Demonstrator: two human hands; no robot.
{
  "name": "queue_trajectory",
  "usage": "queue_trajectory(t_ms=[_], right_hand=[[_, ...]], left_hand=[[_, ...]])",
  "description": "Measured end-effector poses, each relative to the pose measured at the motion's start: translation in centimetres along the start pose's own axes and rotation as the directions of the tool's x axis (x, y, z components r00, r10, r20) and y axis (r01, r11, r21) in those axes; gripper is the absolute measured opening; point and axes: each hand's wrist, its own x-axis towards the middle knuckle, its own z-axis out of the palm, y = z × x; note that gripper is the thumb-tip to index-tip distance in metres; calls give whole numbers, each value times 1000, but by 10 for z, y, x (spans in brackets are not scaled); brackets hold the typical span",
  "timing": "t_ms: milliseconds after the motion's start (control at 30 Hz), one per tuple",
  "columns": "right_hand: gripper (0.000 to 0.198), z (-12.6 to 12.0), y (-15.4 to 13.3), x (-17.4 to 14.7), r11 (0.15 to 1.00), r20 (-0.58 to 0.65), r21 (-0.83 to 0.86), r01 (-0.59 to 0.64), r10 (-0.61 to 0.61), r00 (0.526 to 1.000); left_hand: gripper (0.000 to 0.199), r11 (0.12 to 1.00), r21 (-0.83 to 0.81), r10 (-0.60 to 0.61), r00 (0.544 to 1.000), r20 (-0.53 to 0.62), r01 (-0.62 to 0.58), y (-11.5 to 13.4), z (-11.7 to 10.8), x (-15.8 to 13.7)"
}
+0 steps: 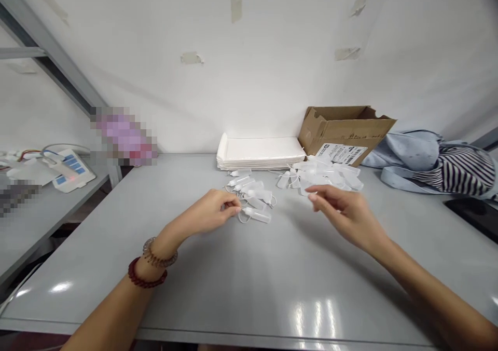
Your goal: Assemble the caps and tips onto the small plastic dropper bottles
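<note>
My left hand [216, 211] is closed, thumb and index finger pinched at the narrow tip of a small translucent squeeze bottle [257, 215] that lies on its side. A thin white cord loops beside that tip. Just behind it, several similar bottles [245, 185] lie in a loose row. To the right, my right hand [346, 211] hovers over the table with thumb and index finger apart and nothing visible between them. Close past its fingertips is a heap of more translucent bottles [330, 172], tangled with their white cords.
A stack of white padded envelopes [260, 151] lies against the wall. An open cardboard box [350, 133] stands behind the heap. Light blue and striped cloth [462, 166] and a dark flat object [474, 218] are at right. A white device with blue keys [73, 169] sits on the left-hand table.
</note>
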Motion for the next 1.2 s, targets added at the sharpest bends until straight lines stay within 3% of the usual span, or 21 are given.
queue_trajectory(t_ms=[67, 167, 300, 433, 567, 733, 867, 967, 1067, 1200], right_hand=[[25, -6, 10, 6, 994, -208, -109, 29, -52, 977], [23, -11, 23, 13, 957, -317, -287, 46, -140, 938], [27, -9, 35, 15, 885, -252, -466, -4, -128, 959], [34, -6, 39, 16, 804, -191, -584, -111, -4, 981], [33, -5, 37, 18, 767, -125, -616, -178, 128, 984], [35, -1, 38, 20, 739, -129, -638, -217, 174, 976], [32, -4, 40, 20, 785, -193, -597, -168, 64, 979], [26, -12, 32, 19, 873, -320, -470, -126, -36, 947], [19, -18, 17, 14, 967, -440, -216, -131, 24, 898], [16, -18, -1, 7, 982, -385, 101, -160, 187, 904]], left_hand=[[23, 999, 17, -35, 999, 6, 35, -4, -1, 0], [24, 997, 55, -52, 998, -18, 53, -3, 0, -2], [26, 993, 102, -55, 994, -90, 64, 0, -1, -6], [25, 995, 69, -74, 997, -25, 75, 0, -2, -12], [32, 994, 69, -87, 996, -12, 88, 2, -2, -18], [26, 996, 58, -71, 997, 10, 71, 8, -1, -21], [21, 997, 59, -43, 997, 67, 39, 14, 4, -20], [25, 998, 50, -32, 997, 69, 29, 22, 9, -18], [21, 998, 50, -29, 999, -21, 30, 28, 17, -14], [31, 999, 40, -3, 989, -145, 9, 32, 31, -11]])
